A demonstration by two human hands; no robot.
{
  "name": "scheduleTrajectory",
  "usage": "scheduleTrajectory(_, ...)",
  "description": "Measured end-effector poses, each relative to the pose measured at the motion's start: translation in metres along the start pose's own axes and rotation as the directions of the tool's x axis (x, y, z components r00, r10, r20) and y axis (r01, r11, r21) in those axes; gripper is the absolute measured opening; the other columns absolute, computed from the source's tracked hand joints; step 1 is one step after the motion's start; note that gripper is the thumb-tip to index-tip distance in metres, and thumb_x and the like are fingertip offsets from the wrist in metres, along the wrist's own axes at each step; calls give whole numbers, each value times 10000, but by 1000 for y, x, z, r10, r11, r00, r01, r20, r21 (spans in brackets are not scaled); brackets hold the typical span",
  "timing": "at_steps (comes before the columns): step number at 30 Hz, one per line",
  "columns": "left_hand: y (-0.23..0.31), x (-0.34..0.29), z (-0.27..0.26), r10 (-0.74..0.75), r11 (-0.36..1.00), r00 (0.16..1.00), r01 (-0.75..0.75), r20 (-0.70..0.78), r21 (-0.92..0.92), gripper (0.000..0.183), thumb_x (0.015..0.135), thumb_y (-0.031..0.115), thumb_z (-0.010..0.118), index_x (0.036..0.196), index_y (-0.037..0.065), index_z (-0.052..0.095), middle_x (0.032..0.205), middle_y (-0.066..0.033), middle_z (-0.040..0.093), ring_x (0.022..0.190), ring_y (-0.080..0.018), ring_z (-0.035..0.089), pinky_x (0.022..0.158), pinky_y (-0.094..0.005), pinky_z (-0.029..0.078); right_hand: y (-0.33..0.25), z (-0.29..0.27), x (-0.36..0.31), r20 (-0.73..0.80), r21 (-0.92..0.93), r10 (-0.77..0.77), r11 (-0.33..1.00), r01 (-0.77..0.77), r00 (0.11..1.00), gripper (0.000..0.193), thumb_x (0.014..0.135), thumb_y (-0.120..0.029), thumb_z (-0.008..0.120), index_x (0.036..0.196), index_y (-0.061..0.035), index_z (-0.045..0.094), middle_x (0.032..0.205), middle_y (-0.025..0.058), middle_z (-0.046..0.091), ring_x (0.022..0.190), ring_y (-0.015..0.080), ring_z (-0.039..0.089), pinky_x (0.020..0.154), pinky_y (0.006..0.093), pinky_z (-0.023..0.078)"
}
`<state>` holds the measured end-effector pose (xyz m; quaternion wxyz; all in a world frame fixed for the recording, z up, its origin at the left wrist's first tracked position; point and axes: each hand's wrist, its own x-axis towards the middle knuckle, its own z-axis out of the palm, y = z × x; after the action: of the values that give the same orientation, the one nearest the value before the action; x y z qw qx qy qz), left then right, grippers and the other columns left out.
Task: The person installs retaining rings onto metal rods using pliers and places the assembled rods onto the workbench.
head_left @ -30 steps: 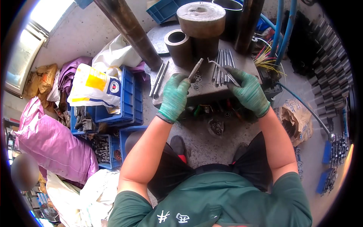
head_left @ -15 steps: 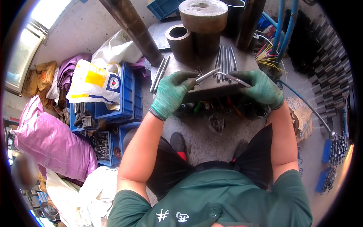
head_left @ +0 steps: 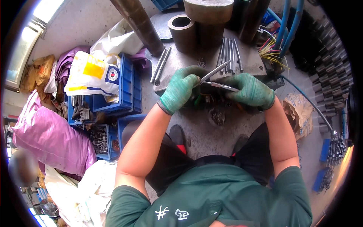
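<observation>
while a pale window (head_left: 23,56) stands at the far left, a pinkish-purple sack (head_left: 53,132) lies slumped below it and to its right. next comes a white bag with yellow patches (head_left: 81,90), draped over a stack of blue crates (head_left: 127,85); just below, a smaller blue crate (head_left: 112,142) holds a heap of metal parts (head_left: 100,139). at the left end of the worktable (head_left: 252,62) two metal bars (head_left: 162,65) lie side by side.

near them, in front of the worktable's edge, the left hand (head_left: 179,90), in a green glove, is curled round a slim metal rod (head_left: 218,68), its thumb and fingers closed in a narrow pinch; the rod slants up to the right. a thick pipe piece (head_left: 183,41) stands upright behind, with a heavy round block (head_left: 209,11) beside it. a thin metal tool (head_left: 224,86) crosses below the rod, its left tip close to the left hand's fingers; whether it touches the rod i cannot tell. beyond it a row of bars (head_left: 229,55) lies on the worktable.

the right hand (head_left: 252,90), gloved alike, grips the tool, fingers bent. further right are coloured wires (head_left: 274,56), a blue hose (head_left: 288,24) and a crumpled paper sack (head_left: 301,113).
</observation>
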<state>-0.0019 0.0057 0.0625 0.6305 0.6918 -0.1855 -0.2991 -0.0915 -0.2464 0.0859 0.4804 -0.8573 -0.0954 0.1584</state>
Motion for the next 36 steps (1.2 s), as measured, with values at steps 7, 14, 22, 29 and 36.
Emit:
scheduleTrajectory(7, 3, -3, 0, -3, 992, 1000, 1, -22, -122, 432, 878, 79, 460, 1208, -73, 695, 873, -92, 704, 631, -97, 625, 560, -218, 496, -14, 2, 0, 16, 14, 45, 999, -46, 999, 575, 824, -75, 690, 1397, -33, 662, 1104, 168, 785, 957, 154, 712, 928, 334, 561)
scheduleTrajectory(14, 0, 0, -2, -52, 980, 998, 44, -33, -196, 456, 850, 77, 424, 1189, -59, 698, 838, -92, 677, 574, -98, 602, 498, -207, 467, -15, 8, 0, 0, 33, 174, 984, -174, 985, 578, 826, -57, 694, 1403, -36, 663, 1179, 184, 771, 1012, 159, 713, 955, 331, 554)
scheduleTrajectory(22, -12, 9, -14, -107, 806, 994, 72, -25, -587, 499, 857, 92, 473, 1294, -92, 630, 908, -144, 692, 593, -144, 584, 521, -226, 483, 18, 38, 15, -89, 239, -150, 957, 168, 985, 583, 896, -89, 721, 1441, 51, 569, 1164, 139, 722, 1052, 191, 671, 959, 335, 543)
scheduleTrajectory(29, -8, 6, -26, 53, 615, 997, -71, -49, -785, 518, 968, 79, 579, 1479, 15, 526, 1152, -121, 644, 881, -172, 615, 636, -238, 520, 36, 47, 25, -400, -155, -148, 984, 92, 904, 430, 817, -36, 682, 1242, 16, 644, 1107, 211, 706, 1034, 345, 696, 922, 395, 551)
scheduleTrajectory(36, -17, 6, -38, 71, 512, 997, -43, -7, -858, 435, 1079, 102, 537, 1512, 87, 500, 1071, -84, 615, 769, -119, 512, 593, -207, 453, 40, 66, 55, -352, -629, -601, 720, 295, 717, 284, 750, -80, 770, 1020, -44, 686, 1087, 144, 724, 974, 367, 670, 870, 473, 537)
